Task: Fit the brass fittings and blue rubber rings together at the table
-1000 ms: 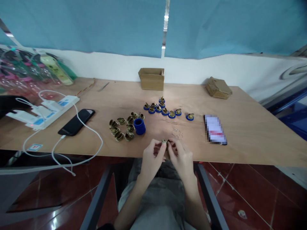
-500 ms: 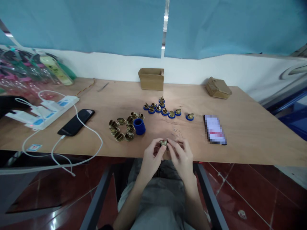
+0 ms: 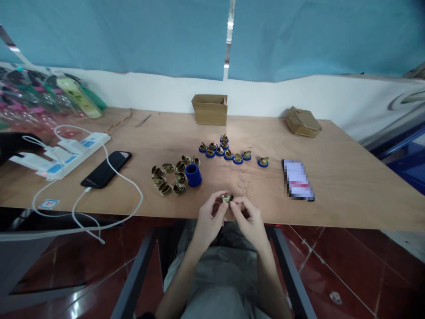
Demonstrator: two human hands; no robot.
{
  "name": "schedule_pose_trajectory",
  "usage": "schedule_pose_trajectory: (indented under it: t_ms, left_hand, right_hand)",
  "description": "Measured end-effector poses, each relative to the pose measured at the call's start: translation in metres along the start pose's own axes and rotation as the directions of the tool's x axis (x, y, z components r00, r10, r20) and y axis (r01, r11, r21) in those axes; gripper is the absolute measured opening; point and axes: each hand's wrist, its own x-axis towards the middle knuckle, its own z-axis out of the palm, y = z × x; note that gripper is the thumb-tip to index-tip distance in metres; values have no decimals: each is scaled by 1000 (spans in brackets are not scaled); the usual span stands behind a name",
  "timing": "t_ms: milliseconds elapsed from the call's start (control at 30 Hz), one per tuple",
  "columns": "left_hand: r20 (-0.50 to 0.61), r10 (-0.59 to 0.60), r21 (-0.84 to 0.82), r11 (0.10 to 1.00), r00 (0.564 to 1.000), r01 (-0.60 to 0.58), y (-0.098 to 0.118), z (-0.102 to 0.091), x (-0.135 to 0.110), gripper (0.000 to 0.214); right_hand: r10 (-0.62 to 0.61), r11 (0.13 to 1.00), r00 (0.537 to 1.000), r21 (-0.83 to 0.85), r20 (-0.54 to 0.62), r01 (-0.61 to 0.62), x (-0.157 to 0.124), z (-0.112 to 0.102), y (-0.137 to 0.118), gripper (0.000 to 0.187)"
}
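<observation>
Between my hands, at the table's front edge, is a small brass-coloured fitting with a flip lid (image 3: 227,198). My left hand (image 3: 210,218) pinches it between thumb and fingers. From the other side my right hand (image 3: 249,218) is closed on it, thumb and forefinger at its right edge; the fingertips cover part of it. Left of my hands stands a stack of blue rings (image 3: 193,176). Similar brass fittings (image 3: 179,189) form a loop beside that stack. Farther back, several more fittings (image 3: 238,158) sit in blue rings. Thin wire pieces (image 3: 245,185) lie just beyond my right hand.
A phone with a lit screen (image 3: 298,180) lies at right, a dark phone (image 3: 106,169) at left near a power strip (image 3: 71,155) with white cables. An open cardboard box (image 3: 210,116) and a closed one (image 3: 303,121) stand toward the wall. Plastic bottles (image 3: 40,102) crowd the far left.
My right hand's fingers have curled in and shifted slightly left against the fitting, uncovering more of the wire pieces. My left hand keeps its hold; the things on the table have stayed put.
</observation>
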Motion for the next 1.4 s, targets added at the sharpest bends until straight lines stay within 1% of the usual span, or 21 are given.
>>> schedule_pose_trajectory:
  t_ms: [33,100,167,233,400,467,533,600,667,733,767,833,867,933,967,1067,1133,1200,1300,1367,1400]
  left_hand:
    - [26,15,19,1000,1000,-16,0,-1,0,36]
    - [72,55,59,996,996,-59,1,-3,-2,34]
    - [93,87,81,992,992,-95,2,-3,-3,33]
    - [103,105,76,991,989,-113,3,-2,-4,32]
    - [118,111,5,994,987,-113,2,0,-6,31]
    - [110,98,-16,995,989,-97,3,1,-6,30]
    - [96,87,-35,996,992,-84,4,1,-7,29]
    - [76,84,-48,996,994,-80,6,1,-6,28]
    - [41,81,-50,996,996,-79,7,0,-5,27]
    - [-6,67,-40,997,998,-67,7,-4,-4,28]
    - [-28,57,-32,998,998,-58,7,-6,-4,29]
    - [-60,46,-8,999,997,-46,5,-12,-3,30]
    - [-67,49,10,999,997,-48,5,-15,-3,30]
    - [-76,63,53,997,995,-59,4,-19,-2,31]
    - [-77,71,75,995,994,-65,4,-21,-2,31]
    - [-74,76,127,990,994,-67,4,-21,-2,31]
    - [-69,78,146,987,995,-67,3,-20,-1,31]
    - [-69,93,158,984,993,-81,2,-19,-1,31]
    - [-66,138,192,974,988,-123,0,-19,0,31]
    - [-56,174,237,959,983,-156,1,-20,0,31]
    - [-49,192,266,948,980,-172,2,-20,0,31]
  right_hand:
    - [28,998,999,47,44,-30,1,-1,0,24]
    - [48,990,994,131,94,-60,1,-4,1,31]
    - [44,982,993,180,109,-63,1,-5,4,35]
    - [32,982,994,181,104,-50,-1,-5,7,38]
    - [20,985,997,167,76,-33,-1,-3,8,42]
    - [17,976,995,213,101,-38,1,-2,5,42]
    - [13,951,991,303,135,-54,1,-1,3,41]
    - [19,912,993,405,117,-65,1,-1,2,42]
    - [39,893,999,446,37,-52,2,-4,3,43]
    - [74,926,995,375,-68,-43,4,-10,4,43]
    - [86,955,990,291,-111,-50,7,-14,5,40]
    - [83,996,983,55,-164,-75,15,-22,7,33]
    - [60,995,983,-72,-174,-74,19,-25,8,29]
    - [0,956,985,-289,-174,-51,27,-28,13,26]
    - [-25,928,986,-371,-165,-39,30,-29,16,26]
    - [-63,848,989,-530,-134,-17,35,-25,24,28]
    - [-73,813,986,-581,-151,-29,34,-22,27,29]
    - [-76,820,977,-570,-197,-51,32,-21,26,32]
    - [-74,894,964,-446,-257,-50,27,-21,17,29]
    - [-87,940,969,-340,-231,3,23,-22,8,25]
    - [-97,957,978,-287,-186,40,22,-22,3,23]
